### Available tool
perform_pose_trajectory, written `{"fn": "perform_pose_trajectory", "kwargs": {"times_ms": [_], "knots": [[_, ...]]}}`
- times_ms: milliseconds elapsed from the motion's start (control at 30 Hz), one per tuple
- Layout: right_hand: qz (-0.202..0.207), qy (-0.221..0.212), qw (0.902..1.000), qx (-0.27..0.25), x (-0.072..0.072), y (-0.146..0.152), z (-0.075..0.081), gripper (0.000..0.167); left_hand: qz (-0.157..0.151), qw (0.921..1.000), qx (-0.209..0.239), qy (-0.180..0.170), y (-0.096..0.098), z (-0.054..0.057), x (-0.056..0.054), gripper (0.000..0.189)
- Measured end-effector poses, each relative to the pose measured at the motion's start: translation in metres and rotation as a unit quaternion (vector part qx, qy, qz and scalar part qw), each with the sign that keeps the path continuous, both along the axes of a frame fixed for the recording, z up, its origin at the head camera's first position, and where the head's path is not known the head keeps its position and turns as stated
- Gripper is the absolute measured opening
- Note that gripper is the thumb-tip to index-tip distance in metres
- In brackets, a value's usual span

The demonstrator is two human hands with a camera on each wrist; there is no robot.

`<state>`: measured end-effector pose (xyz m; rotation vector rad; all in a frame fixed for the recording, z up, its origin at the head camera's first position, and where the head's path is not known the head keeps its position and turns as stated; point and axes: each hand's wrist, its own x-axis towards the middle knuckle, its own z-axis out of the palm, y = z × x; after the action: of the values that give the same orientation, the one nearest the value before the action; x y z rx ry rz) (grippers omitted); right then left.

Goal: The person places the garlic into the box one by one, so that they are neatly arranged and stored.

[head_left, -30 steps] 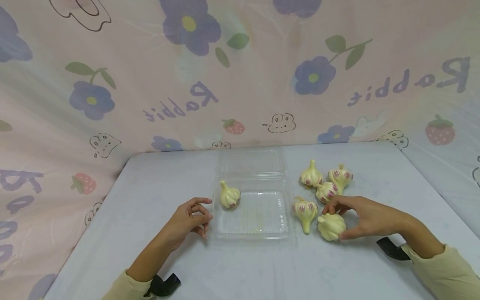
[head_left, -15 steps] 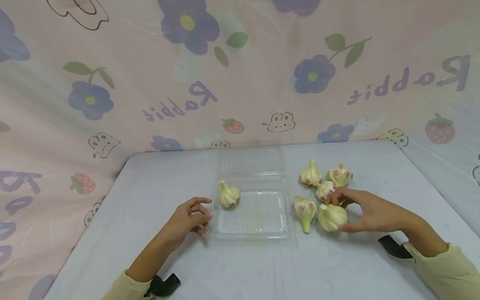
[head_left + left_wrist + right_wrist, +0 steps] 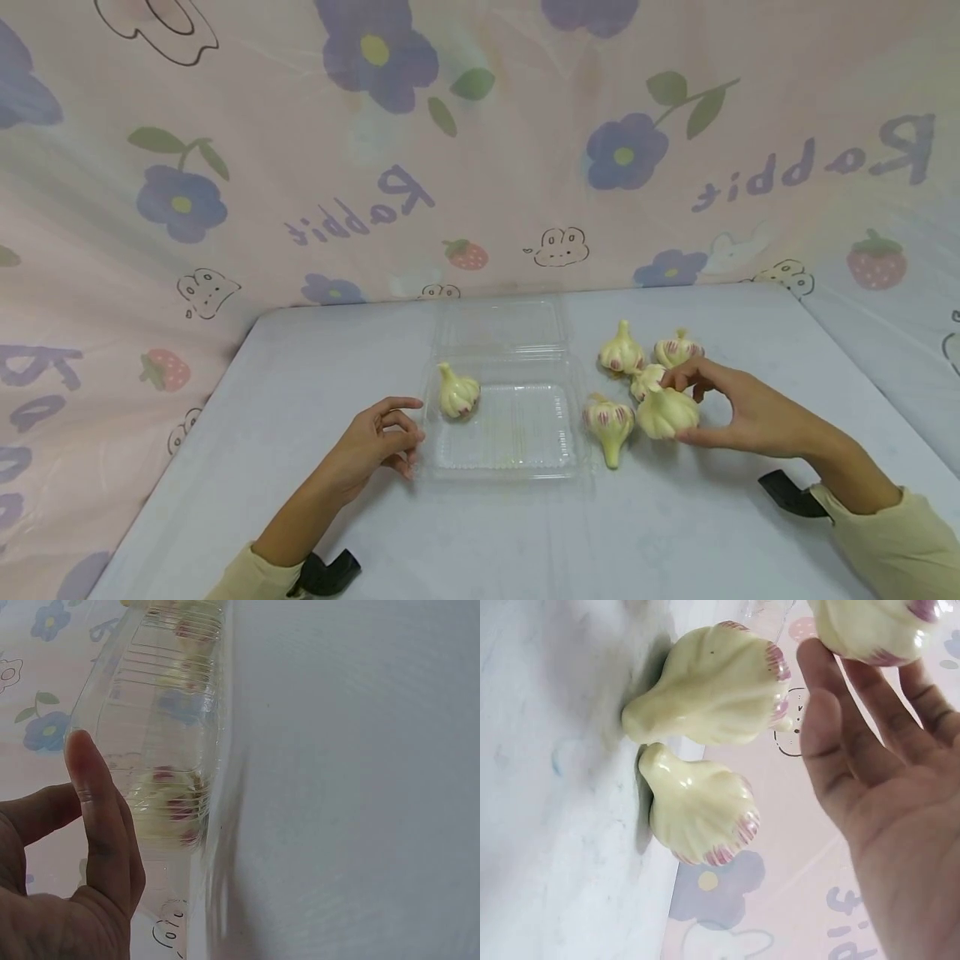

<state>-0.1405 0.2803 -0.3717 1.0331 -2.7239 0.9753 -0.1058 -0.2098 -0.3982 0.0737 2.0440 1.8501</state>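
Observation:
My right hand (image 3: 738, 412) pinches a garlic bulb (image 3: 666, 413) between thumb and fingers, a little above the table. In the right wrist view that bulb (image 3: 877, 630) shows at the top edge, partly cut off. My left hand (image 3: 375, 446) has relaxed fingers that touch the left rim of a clear plastic clamshell box (image 3: 517, 429). Its lid (image 3: 501, 325) lies folded back. One garlic bulb (image 3: 458, 392) sits in the box's upper left corner. From the left wrist, the box wall (image 3: 150, 727) shows beside my fingertips.
Several more bulbs lie right of the box: one near its rim (image 3: 611, 425), one at the back (image 3: 622, 350), one farther right (image 3: 677, 348), and one partly behind the held bulb (image 3: 647, 381). A patterned curtain (image 3: 480, 150) hangs behind the white table (image 3: 480, 542).
My right hand has lifted its garlic bulb and moved it slightly away from me, over toward the rear bulbs. The left hand and the box have stayed put.

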Motion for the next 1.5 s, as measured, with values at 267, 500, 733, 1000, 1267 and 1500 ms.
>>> {"fn": "perform_pose_trajectory", "kwargs": {"times_ms": [267,500,733,1000,1267,1500], "knots": [[-0.011,0.012,0.9998,-0.013,0.0,-0.001,0.0,0.054,-0.003,1.0,0.004,-0.003,-0.001,0.002,0.001,0.064],[-0.029,0.013,0.9995,-0.001,0.001,-0.001,0.001,0.051,0.0,0.9999,0.009,-0.013,-0.003,0.003,0.001,0.069],[-0.044,0.001,0.999,-0.005,0.003,-0.009,0.003,0.051,0.0,0.9997,-0.007,-0.023,-0.006,0.003,0.0,0.075],[-0.048,-0.007,0.9986,-0.022,0.0,-0.032,0.011,0.047,-0.012,0.9998,-0.01,-0.012,-0.007,0.001,-0.003,0.077],[-0.023,-0.034,0.9988,-0.027,-0.006,-0.057,0.015,0.046,-0.027,0.9996,-0.008,0.0,-0.007,0.001,-0.004,0.072],[-0.012,-0.046,0.9985,-0.027,-0.009,-0.076,0.021,0.052,-0.038,0.9992,-0.013,0.003,-0.006,0.004,-0.005,0.073]]}}
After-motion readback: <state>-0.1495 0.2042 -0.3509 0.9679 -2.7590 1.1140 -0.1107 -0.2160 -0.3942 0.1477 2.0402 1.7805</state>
